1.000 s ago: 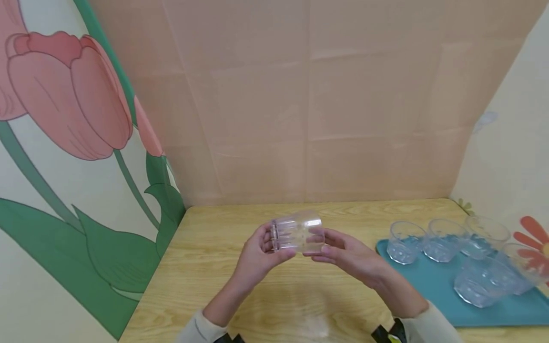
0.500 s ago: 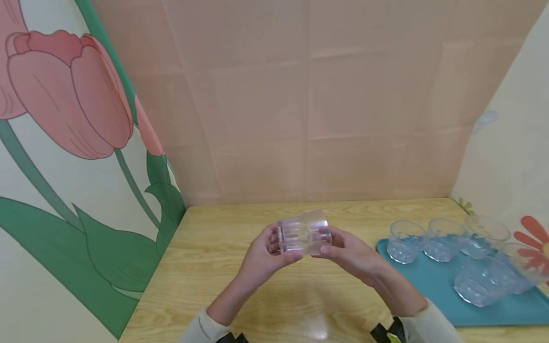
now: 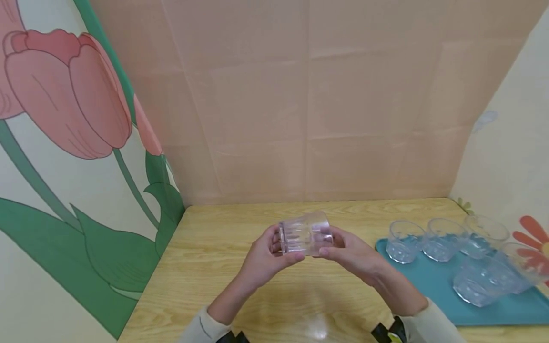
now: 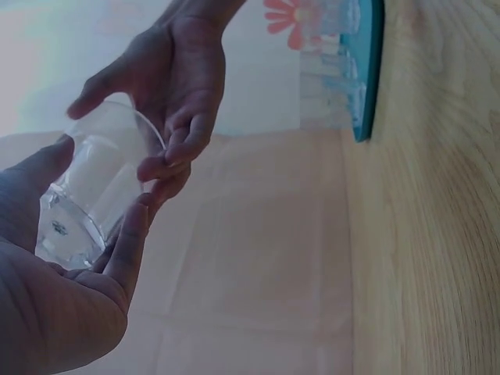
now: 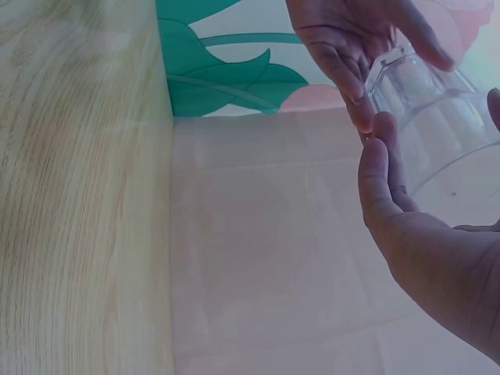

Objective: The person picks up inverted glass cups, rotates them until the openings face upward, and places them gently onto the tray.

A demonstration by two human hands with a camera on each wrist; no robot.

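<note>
Both hands hold a clear faceted drinking glass (image 3: 305, 233) on its side above the wooden table, its mouth toward the right. My left hand (image 3: 262, 255) grips the thick base end, thumb along the near side and fingers behind. At the rim end, my right hand (image 3: 353, 252) holds the glass between its thumb and fingers. In the left wrist view, the glass (image 4: 101, 180) shows a small mark on its base. The right wrist view has the fingertips of both hands meeting under the glass (image 5: 437, 117).
To the right lies a blue tray (image 3: 433, 290) bearing several clear glasses, among them an upright glass (image 3: 403, 245) at its left corner. A wooden table (image 3: 206, 286) spans the front. Behind it hangs a pinkish cloth (image 3: 309, 119), and a tulip mural (image 3: 68, 95) covers the left wall.
Both hands have shifted the glass slightly to the right, mostly in the first half second. The right fingers are now more hidden behind the glass. The tray and its glasses have stayed put.
</note>
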